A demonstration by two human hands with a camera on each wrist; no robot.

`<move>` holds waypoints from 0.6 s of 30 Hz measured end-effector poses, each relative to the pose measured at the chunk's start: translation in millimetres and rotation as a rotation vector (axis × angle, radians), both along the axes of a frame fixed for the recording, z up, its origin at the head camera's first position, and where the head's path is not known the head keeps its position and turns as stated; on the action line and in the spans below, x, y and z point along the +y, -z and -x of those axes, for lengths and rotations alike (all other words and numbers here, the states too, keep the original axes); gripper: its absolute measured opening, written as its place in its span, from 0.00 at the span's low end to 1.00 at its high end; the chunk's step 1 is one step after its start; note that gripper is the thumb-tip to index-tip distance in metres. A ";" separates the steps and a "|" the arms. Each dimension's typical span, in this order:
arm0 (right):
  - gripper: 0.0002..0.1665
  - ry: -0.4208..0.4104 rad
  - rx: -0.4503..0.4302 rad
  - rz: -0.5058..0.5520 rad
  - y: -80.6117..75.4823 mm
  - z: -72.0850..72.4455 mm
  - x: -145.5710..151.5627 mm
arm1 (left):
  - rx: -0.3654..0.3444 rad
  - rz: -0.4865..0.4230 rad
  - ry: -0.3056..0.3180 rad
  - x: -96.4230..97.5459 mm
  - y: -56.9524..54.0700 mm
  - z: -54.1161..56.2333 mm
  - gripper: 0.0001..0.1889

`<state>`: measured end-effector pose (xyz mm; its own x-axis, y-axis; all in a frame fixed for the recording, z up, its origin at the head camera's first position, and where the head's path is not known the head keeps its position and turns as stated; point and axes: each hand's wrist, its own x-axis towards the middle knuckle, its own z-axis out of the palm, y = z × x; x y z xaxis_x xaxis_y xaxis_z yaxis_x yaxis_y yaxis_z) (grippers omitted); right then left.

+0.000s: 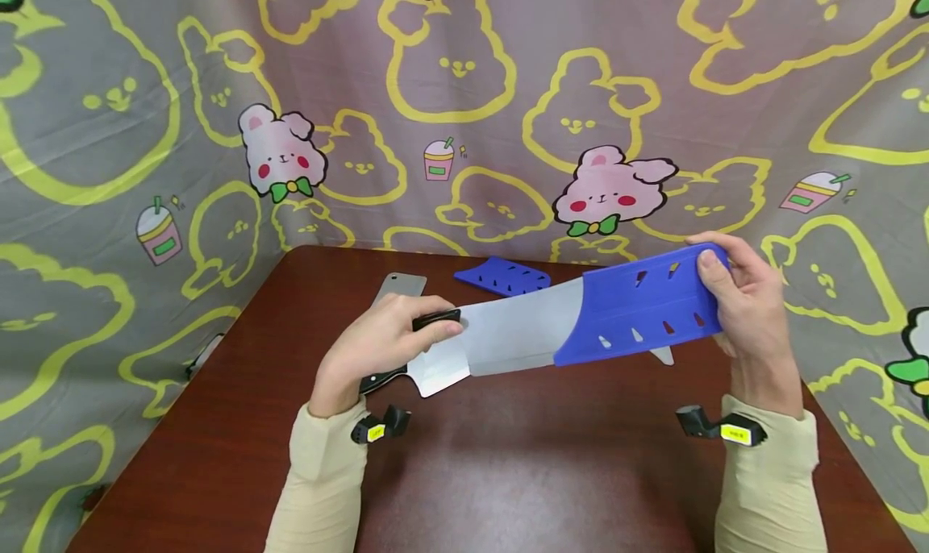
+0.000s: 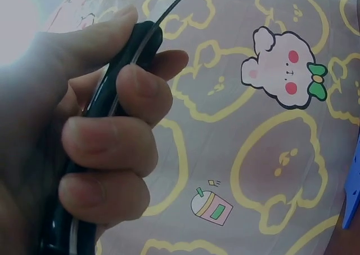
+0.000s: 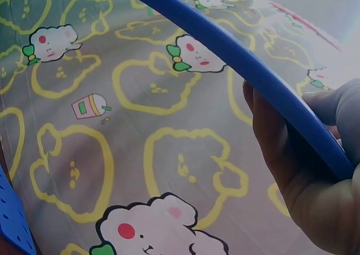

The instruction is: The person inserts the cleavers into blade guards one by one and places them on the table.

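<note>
My left hand (image 1: 385,335) grips the black handle (image 2: 98,125) of a wide cleaver (image 1: 515,327), fingers wrapped round it. The cleaver's blade points right, above the table. Its front part is covered by a blue knife sheath (image 1: 639,307) with small slots, while the part near the handle is bare. My right hand (image 1: 747,295) pinches the sheath's far end between thumb and fingers. In the right wrist view the sheath (image 3: 236,69) appears edge-on as a curved blue strip.
Behind my left hand a cleaver blade with a hole (image 1: 402,285) lies on the brown table (image 1: 508,472). Below that hand is a black-handled knife (image 1: 439,376). A second blue sheath (image 1: 501,277) lies farther back. A pale blade tip (image 1: 664,355) shows under the held sheath. Patterned curtains (image 1: 472,198) enclose the table.
</note>
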<state>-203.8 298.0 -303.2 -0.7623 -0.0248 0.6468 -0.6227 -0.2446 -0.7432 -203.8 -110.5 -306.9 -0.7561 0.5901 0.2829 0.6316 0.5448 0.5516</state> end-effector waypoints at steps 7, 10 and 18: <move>0.16 0.054 -0.048 -0.196 0.7 -1.9 -22.2 | 0.052 -0.038 0.049 22.0 4.9 -0.3 0.09; 0.16 0.052 -0.058 -0.256 2.2 -1.4 -36.8 | 0.089 -0.048 0.044 30.1 5.7 -0.7 0.09; 0.15 0.060 -0.073 -0.219 10.2 -3.6 -59.6 | 0.112 -0.056 0.025 33.6 5.4 -2.0 0.08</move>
